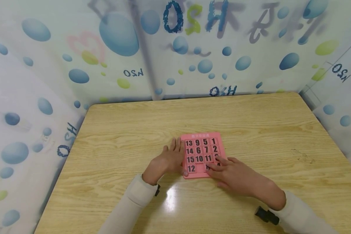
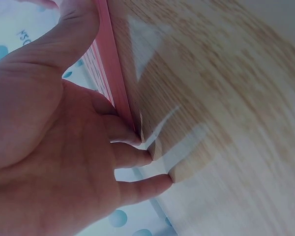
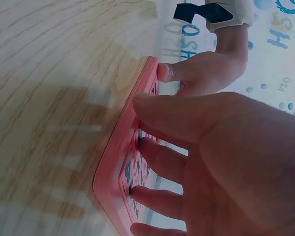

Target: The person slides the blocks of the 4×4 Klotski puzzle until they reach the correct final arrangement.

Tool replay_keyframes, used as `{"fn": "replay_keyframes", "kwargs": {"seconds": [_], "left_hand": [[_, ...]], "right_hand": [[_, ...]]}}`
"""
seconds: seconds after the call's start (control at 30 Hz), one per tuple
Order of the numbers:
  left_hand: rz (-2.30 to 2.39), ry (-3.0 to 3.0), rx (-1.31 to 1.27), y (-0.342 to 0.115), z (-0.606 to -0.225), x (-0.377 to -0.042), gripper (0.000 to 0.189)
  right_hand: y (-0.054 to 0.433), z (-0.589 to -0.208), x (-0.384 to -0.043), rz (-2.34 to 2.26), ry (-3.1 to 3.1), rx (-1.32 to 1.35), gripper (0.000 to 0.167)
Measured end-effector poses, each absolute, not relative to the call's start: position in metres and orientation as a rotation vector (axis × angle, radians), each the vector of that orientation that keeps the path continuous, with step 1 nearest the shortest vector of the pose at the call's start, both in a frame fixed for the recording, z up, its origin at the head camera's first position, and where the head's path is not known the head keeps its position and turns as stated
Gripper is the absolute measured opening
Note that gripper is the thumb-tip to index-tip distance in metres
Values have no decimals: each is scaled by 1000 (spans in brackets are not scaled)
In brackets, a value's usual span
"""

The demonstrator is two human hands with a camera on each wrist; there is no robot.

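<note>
A pink sliding number puzzle (image 1: 199, 175) lies flat on the table, black numerals on its square tiles. In its bottom row a gap (image 1: 199, 167) shows just right of the 12 tile (image 1: 191, 168). My left hand (image 1: 172, 160) rests along the puzzle's left side, fingers extended, thumb at the near left corner. The left wrist view shows those fingertips (image 2: 160, 184) on the wood beside the pink edge (image 2: 115, 78). My right hand (image 1: 237, 177) reaches over the near right corner, its fingertips touching the lower right tiles and partly hiding them. Its thumb (image 3: 160, 105) is by the frame's near edge.
The puzzle stands on a light wooden table (image 1: 128, 130) with rounded far corners. A white curtain with blue and green drops (image 1: 120, 35) hangs behind and at both sides. Black straps (image 1: 266, 215) show at the sleeve cuffs.
</note>
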State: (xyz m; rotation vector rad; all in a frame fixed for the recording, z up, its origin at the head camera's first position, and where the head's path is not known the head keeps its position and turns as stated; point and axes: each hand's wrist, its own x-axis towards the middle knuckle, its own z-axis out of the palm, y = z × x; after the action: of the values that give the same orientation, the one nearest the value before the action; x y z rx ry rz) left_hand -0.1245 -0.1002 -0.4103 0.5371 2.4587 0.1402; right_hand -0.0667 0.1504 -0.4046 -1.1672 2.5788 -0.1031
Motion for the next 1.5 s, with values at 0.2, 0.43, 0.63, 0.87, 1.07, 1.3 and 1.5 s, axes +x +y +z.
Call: {"fn": "replay_keyframes", "kwargs": {"seconds": [0.2,0.43,0.63,0.87,1.07,1.3,1.5], "left_hand": [[154,2455,532,-100,-409,-124,119],[168,2449,522,-100,-409,-124,118],[159,2453,530,-101,-410,-124,118],[118,2465,550,-100,-411,-124,117],[103,2467,552,-100,-410,-124,116],[104,2467,545,-100,-410,-124,117],[94,2469,546,-99,-411,-124,117]], "right_hand": [[156,-402,-66,-91,2583,-1187,46],[154,-403,-66,-101,2597,-1184,45],[136,-408,-65,-141,2629,-1242,51],[114,-413,-65,-110,2617,-1269,50],[105,-415,-65,-63,2601,-1266,51],[108,-410,-66,-60,2600,-1255,48],[115,-409,-67,-72,2603,-1238,46]]}}
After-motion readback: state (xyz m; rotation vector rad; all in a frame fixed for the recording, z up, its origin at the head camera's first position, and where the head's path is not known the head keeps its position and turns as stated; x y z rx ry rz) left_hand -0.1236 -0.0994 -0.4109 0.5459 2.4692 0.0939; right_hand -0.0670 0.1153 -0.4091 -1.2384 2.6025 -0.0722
